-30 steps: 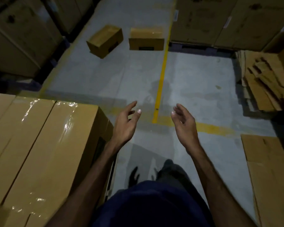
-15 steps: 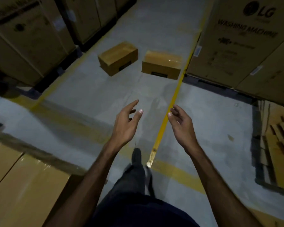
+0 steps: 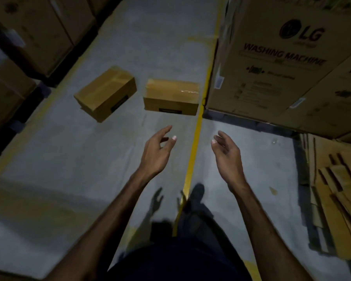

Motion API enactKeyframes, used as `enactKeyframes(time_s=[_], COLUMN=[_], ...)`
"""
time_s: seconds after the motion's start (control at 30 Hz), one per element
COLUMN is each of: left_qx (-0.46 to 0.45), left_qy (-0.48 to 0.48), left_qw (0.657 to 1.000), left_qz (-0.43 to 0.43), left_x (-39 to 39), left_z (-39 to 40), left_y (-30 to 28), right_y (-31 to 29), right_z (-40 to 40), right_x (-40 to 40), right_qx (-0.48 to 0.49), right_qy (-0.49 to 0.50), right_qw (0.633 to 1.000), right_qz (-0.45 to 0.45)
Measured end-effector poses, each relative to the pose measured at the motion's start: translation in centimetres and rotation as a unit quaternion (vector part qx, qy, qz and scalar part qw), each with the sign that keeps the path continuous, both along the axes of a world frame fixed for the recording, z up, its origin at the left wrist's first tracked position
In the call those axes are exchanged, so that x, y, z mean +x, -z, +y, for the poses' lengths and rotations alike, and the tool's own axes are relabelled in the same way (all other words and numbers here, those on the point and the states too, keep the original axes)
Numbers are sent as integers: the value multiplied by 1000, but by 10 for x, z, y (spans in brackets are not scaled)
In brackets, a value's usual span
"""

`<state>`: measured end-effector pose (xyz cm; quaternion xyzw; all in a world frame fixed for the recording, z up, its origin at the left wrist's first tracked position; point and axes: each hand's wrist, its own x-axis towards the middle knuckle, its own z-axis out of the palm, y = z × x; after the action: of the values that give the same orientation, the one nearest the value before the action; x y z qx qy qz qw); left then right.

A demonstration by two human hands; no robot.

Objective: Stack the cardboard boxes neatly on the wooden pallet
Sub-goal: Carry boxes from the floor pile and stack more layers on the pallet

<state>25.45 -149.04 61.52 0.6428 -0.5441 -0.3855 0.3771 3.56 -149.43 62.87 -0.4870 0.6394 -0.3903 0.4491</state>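
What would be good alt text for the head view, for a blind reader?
Two empty hands, left and right, reach toward two small boxes, one angled, one straight, on a grey floor. A yellow line runs between the hands; big cartons stand at right.

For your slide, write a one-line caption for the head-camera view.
Both hands, left and right, open and empty, reach toward two small cardboard boxes on the warehouse floor.

A single wide-angle head-worn view looks forward and steeply down along a warehouse aisle. Nearest the lens are the forearms, left hand [image 3: 155, 154] and right hand [image 3: 227, 157]; farther ahead lie two cardboard boxes [image 3: 171, 97] on the concrete floor [image 3: 69, 159].
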Motion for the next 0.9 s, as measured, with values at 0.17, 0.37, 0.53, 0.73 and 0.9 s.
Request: enactKeyframes(time_s=[0.17, 0.37, 0.53, 0.73, 0.9], left_qx=[18, 58, 70, 119, 194], left_qy=[-74, -171, -242, -273, -222], left_qw=[997, 983, 965, 946, 945], left_qz=[-3, 31, 73, 125, 138], left_x=[8, 19, 36, 64, 107], left_z=[-124, -251, -340, -476, -585], left_y=[24, 35, 68, 131, 184], right_y=[33, 42, 60, 115, 176], right_z=[-160, -341, -473, -618, -730], right_x=[8, 27, 49, 85, 122], right_qx=[13, 47, 51, 88, 130], right_qy=[-53, -163, -222, -248, -278], right_qw=[999, 984, 970, 953, 925], right_qz=[5, 44, 84, 149, 224])
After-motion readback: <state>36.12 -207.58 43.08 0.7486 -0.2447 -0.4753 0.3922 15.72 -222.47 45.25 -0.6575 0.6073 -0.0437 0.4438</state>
